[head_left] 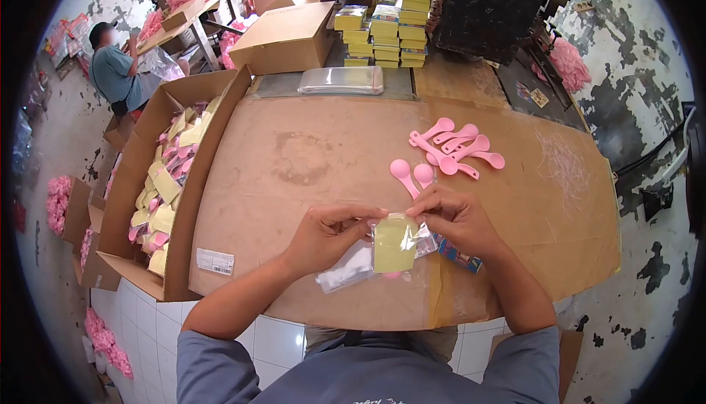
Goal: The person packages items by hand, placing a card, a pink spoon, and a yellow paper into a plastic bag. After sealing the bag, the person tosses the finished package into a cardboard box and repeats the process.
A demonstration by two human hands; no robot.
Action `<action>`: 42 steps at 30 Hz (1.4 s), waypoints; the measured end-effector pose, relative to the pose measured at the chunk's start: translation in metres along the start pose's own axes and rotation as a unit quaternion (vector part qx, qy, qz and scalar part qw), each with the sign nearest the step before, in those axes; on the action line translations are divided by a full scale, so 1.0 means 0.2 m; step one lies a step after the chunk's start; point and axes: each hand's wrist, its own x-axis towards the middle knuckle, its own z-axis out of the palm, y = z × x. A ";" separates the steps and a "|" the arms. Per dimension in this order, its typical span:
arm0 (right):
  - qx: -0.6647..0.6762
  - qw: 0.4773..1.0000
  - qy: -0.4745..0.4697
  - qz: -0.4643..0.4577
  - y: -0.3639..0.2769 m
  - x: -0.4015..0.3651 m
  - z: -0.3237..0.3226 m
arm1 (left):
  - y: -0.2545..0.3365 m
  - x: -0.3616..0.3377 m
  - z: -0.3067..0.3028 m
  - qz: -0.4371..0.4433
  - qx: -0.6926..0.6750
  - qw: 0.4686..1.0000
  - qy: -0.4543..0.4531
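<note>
Both sets of fingertips [373, 218] pinch the mouth of a small clear bag [395, 246] with a yellow card inside, low in the centre of the frame. The left hand [327, 235] has its left corner and the right hand [452, 216] its right, where two pink spoons [412, 174] run in under the fingers. Keeping the mouth taut and the handles together should help them slide in cleanly. Further out, loose spoons [456, 147] lie upper right and a carton [140, 183] of filled bags stands at left.
</note>
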 end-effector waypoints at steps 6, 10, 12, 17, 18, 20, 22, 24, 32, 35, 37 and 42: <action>0.004 1.000 -0.008 0.018 -0.01 0.00 -0.04 | 0.00 0.00 -0.02 -0.068 -0.136 0.988 0.008; -0.031 0.999 -0.005 -0.009 0.01 0.01 -0.02 | -0.03 0.01 0.00 -0.089 -0.096 0.991 0.006; -0.013 1.000 -0.003 0.009 0.01 0.01 -0.01 | -0.03 0.02 0.01 -0.083 -0.070 0.994 0.005; 0.001 1.000 -0.004 0.027 0.01 0.01 -0.01 | -0.04 0.02 0.02 -0.103 -0.074 0.992 0.011; -0.008 0.999 -0.005 0.031 0.00 0.01 -0.01 | -0.04 0.02 0.01 -0.107 -0.082 0.991 0.012; -0.016 0.999 -0.008 0.033 -0.01 0.02 -0.01 | -0.04 0.02 0.02 -0.100 -0.085 0.991 0.010; -0.011 0.999 -0.010 0.029 0.00 0.02 -0.01 | -0.05 0.02 0.02 -0.096 -0.081 0.992 0.010; -0.014 0.999 -0.015 0.025 0.00 0.02 -0.01 | -0.05 0.02 0.02 -0.094 -0.072 0.993 0.013; 0.038 0.995 -0.040 0.079 -0.02 0.01 0.02 | -0.06 0.02 0.02 -0.071 -0.066 0.994 0.049; 0.004 0.990 -0.099 0.100 0.02 0.01 -0.01 | -0.07 0.02 0.01 -0.051 -0.081 0.993 0.068; -0.007 0.988 -0.112 0.106 0.04 0.01 -0.01 | -0.05 0.02 0.01 -0.048 -0.093 0.992 0.075; 0.050 0.993 -0.062 0.089 0.01 0.00 0.01 | -0.03 0.03 0.04 -0.026 -0.080 0.995 0.052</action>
